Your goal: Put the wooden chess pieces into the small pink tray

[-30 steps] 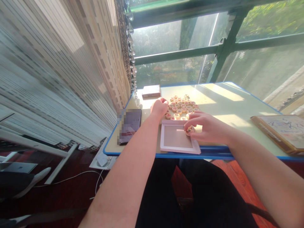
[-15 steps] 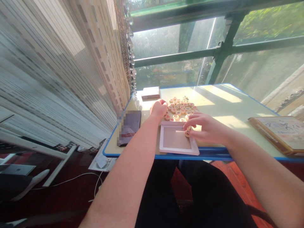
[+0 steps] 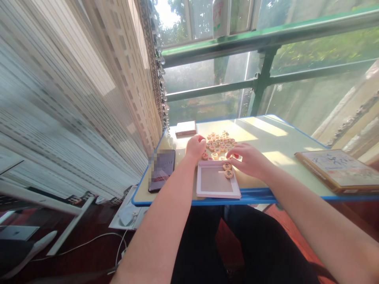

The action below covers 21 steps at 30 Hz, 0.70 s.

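Round wooden Chinese chess pieces (image 3: 217,150) with red and dark characters lie in a cluster on the table. My left hand (image 3: 196,148) is closed at the cluster's left edge; what its fingers hold, if anything, is hidden. On the right, my right hand (image 3: 248,159) has its thumb and fingertips around a piece at the near right edge of the cluster. A shallow white box tray (image 3: 202,188) lies in front of the pieces at the table's near edge. Two dark-lettered pieces (image 3: 228,174) rest inside it, along its right side.
A dark phone or tablet (image 3: 162,170) lies left of my left arm. Behind it is a small white box (image 3: 186,128). A brown-edged flat box (image 3: 340,167) sits at the table's right. Curtains (image 3: 118,79) hang close on the left, and a green-framed window (image 3: 207,86) stands behind.
My right hand has let go of a piece in the tray and moved up to the cluster's near edge. My left hand stays closed by the cluster. The view has tilted upward.
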### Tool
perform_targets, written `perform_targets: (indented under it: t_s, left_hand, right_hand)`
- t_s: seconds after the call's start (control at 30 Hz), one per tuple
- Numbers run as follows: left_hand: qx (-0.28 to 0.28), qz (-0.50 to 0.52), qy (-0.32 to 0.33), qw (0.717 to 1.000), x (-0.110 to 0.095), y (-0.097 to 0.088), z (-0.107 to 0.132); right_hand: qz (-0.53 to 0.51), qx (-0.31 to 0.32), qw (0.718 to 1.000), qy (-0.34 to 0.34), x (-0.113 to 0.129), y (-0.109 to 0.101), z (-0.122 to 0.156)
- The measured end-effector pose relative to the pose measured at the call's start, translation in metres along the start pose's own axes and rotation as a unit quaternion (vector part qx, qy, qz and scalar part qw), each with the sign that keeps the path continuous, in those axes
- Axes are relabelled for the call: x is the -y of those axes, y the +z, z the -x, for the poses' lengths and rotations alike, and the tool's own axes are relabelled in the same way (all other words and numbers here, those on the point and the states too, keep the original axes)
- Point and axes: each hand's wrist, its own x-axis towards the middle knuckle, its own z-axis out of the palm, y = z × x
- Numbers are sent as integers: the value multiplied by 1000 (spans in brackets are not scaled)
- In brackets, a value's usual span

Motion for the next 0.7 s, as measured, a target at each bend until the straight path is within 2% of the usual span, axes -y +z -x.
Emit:
perform_targets:
  t_s: [0.37,0.5,0.57,0.63,0.7]
  left_hand:
    - [71,-19,0,997,-3,0,4]
    - [89,-38,5,995,0,1,2]
    - [85,-42,12,995,1,2,0]
    - [80,-43,17,996,3,2,-1]
    - [82,-42,15,996,4,2,-2]
  right_hand:
    - [15,-16,998,52,-3,0,-3]
    - [-45,35,994,96,-3,-17,-31]
    - [-29,34,993,105,-6,-24,-54]
    - [-13,25,993,117,-12,-22,-74]
    - [3,12,991,134,-22,-10,-88]
